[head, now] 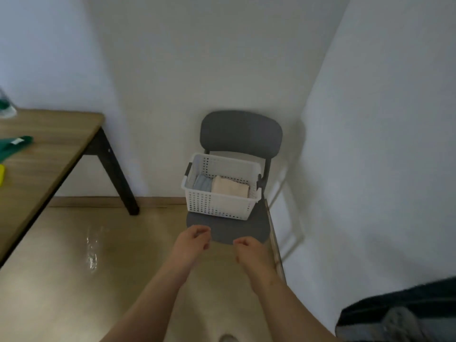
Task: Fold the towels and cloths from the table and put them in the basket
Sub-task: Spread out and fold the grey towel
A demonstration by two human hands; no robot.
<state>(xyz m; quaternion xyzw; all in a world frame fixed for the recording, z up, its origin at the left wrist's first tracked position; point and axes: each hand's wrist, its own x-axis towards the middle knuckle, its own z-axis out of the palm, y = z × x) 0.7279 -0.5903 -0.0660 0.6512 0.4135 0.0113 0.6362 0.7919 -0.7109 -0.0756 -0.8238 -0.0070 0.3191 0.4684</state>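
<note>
**Supervisor:** Report hand status.

**Operator:** I have both hands low in front of the grey chair [240, 133], near its front edge. The left hand [195, 236] and the right hand [249, 250] are side by side and apart. The fingers [240, 241] on each hand are loosely curled and hold nothing. Neither hand touches the basket.

**Supervisor:** Locate the task items.

**Operator:** The white perforated basket [217, 206] stands on the chair seat in the corner of the room. Inside it, a folded light-blue towel [202, 183] lies at the left and a folded cream towel [230, 187] lies at the right. The two touch and fill the basket floor side by side. I judge this layout keeps each fold flat and leaves room for stacking on top.

**Supervisor:** What is outstanding?

**Operator:** A green cloth [14, 146] lies unfolded on the wooden tabletop [49, 149], well apart from the basket, at the left of the view. A yellow item [1, 174] sits at the frame edge beside it. I cannot tell whether it is a cloth.

**Supervisor:** Assessment?

**Operator:** The task is partly complete. Empty hands suit the next step, which I judge to be a turn left to the tabletop for the green cloth.
</note>
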